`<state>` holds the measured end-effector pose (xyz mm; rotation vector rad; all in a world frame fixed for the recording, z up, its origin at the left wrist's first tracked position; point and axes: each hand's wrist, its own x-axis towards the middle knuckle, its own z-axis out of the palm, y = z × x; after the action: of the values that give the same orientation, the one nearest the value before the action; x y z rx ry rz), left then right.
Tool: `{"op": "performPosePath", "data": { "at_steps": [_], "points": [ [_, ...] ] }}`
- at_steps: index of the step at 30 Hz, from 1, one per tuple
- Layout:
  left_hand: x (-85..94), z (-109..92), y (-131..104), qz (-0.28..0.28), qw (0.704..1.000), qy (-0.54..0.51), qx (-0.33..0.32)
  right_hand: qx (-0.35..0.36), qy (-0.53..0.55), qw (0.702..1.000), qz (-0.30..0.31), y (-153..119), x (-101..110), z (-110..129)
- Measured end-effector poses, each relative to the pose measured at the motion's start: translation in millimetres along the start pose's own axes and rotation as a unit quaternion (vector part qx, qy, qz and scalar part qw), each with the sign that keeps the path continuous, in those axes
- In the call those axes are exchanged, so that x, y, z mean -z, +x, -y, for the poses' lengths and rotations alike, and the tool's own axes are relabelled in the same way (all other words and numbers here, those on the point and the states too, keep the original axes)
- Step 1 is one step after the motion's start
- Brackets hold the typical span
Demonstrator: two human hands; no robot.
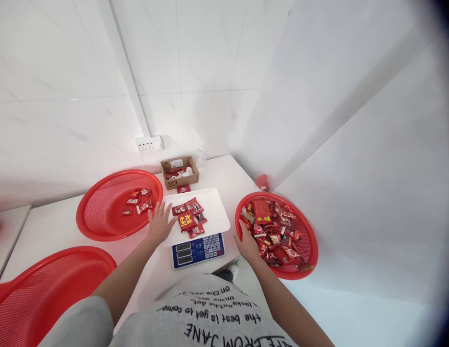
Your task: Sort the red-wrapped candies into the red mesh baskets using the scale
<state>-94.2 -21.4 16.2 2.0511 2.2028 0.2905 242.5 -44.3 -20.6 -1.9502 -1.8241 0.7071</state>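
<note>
My left hand is open, its fingers spread at the left edge of the white tray of a digital scale. Several red snack packets lie bunched on that tray. Below it shows the scale's blue keypad panel, with dark displays. On the other side, my right hand grips the near-left rim of a red plastic basket, fingers inside and thumb outside. Heaped in this basket are many red-wrapped packets, with a larger red pouch near the back.
Left of the scale stands a red basket holding several small packets. Another red basket is nearer, at lower left. A cardboard box with packets sits behind the scale. A tiled wall with a socket borders the white table.
</note>
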Motion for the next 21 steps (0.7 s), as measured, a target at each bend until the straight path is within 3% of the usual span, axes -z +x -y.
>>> {"op": "performPosePath", "data": {
  "at_steps": [4, 9, 16, 21],
  "points": [
    [15.8, 53.1, -24.3, 0.043, 0.993, 0.034, 0.101, 0.007, -0.001, 1.000, -0.005, 1.6, -2.4, -3.1],
    [38.7, 102.6, -50.2, 0.094, 0.985, 0.073, 0.122, 0.008, -0.004, 1.000, 0.001, 1.5, -1.7, -2.6],
    [75.6, 142.4, -73.9, 0.099, 0.968, 0.092, 0.210, 0.002, -0.003, 1.000, 0.007, 0.3, 1.2, 0.6],
    [88.5, 156.8, -82.7, 0.091, 0.943, 0.087, 0.309, 0.001, 0.002, 1.000, 0.007, 0.9, 0.1, -1.2]
  ]
}}
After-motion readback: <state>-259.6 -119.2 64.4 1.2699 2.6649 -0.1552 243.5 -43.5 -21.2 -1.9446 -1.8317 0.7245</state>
